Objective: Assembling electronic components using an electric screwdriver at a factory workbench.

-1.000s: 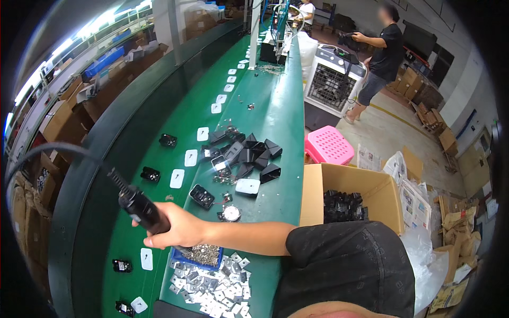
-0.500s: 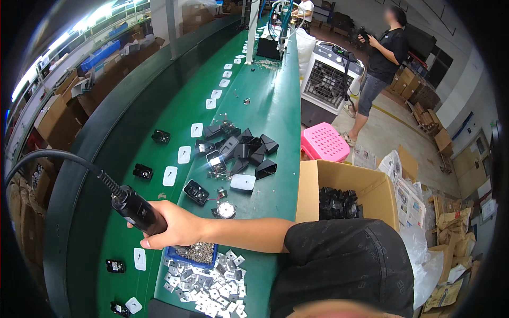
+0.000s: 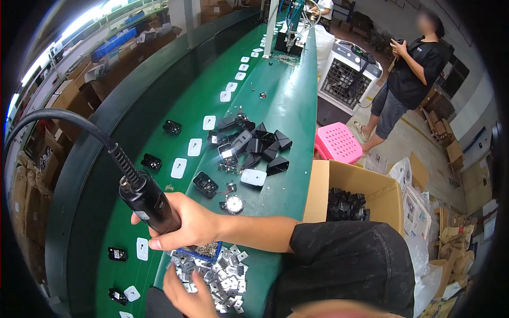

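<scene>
My right hand [image 3: 193, 222] is closed around the black electric screwdriver [image 3: 154, 206], whose cord bends away to the left. The driver's tip is hidden behind my hand. Beneath that hand stands a blue tray [image 3: 218, 253] of small screws, partly covered. My left hand [image 3: 185, 294] comes in from the lower edge, its thumb and fingers apart, at the near-left side of a pile of small silver metal plates [image 3: 229, 275]. Nothing shows between those fingers. Left of my hands, black housings [image 3: 117, 254] and white plates [image 3: 142, 249] lie on the green belt.
Black angular covers [image 3: 268, 146], an open black housing [image 3: 205, 184] and a round silver part [image 3: 234, 204] lie beyond my right arm. An open carton [image 3: 366, 180] of black parts, a pink crate [image 3: 338, 142] and an air cooler [image 3: 347, 79] stand right. Another person [image 3: 416, 69] stands behind.
My left hand has come into view at the metal plates. The view has shifted, so the bench and carton appear farther right. My right hand keeps its grip on the screwdriver.
</scene>
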{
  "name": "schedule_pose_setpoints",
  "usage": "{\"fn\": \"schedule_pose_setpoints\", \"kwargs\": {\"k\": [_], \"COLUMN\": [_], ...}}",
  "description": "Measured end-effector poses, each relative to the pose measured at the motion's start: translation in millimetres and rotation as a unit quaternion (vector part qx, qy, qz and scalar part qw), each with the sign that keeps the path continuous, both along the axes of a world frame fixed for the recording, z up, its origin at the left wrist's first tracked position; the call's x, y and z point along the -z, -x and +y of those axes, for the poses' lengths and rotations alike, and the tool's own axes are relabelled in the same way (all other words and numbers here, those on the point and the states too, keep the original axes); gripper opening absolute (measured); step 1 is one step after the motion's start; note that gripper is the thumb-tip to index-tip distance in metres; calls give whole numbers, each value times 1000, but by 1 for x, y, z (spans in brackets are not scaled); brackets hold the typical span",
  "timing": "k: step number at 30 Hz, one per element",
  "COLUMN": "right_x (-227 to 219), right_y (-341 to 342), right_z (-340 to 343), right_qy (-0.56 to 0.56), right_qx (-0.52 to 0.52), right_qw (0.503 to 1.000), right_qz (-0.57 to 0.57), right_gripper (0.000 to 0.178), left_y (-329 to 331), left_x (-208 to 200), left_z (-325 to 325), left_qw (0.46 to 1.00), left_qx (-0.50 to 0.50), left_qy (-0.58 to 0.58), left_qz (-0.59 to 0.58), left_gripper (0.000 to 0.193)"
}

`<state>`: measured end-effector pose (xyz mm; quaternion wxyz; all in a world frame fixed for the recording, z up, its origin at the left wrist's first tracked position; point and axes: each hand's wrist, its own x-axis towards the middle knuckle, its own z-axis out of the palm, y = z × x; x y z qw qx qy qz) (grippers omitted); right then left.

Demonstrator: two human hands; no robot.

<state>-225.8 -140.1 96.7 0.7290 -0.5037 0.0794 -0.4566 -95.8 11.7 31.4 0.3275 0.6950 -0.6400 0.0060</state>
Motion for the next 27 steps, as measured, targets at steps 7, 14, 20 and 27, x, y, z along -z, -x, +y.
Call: {"fn": "schedule_pose_setpoints", "kwargs": {"k": [7,14,20,27], "right_x": [-2,-1,-2,-1], "right_y": [8,10,12,17], "right_z": [-2,-9,-10,-13], "right_qy": [-8,-16,-21,-13], "right_qx": [-5,-1,4,41], "right_qw": [1000,1000,999,999], "right_qz": [-11,-19,-30,-27], "right_gripper": [46,45,42,47], "left_y": [30,36,36,40], "left_x": [10,6,9,13], "left_z": [-34,-44,-49,-54], "left_qw": [987,990,989,988], "left_qx": [38,10,29,33], "left_qy": [-35,-70,-54,-44], "left_qz": [154,124,132,142], "left_gripper": [22,15,14,13]}}
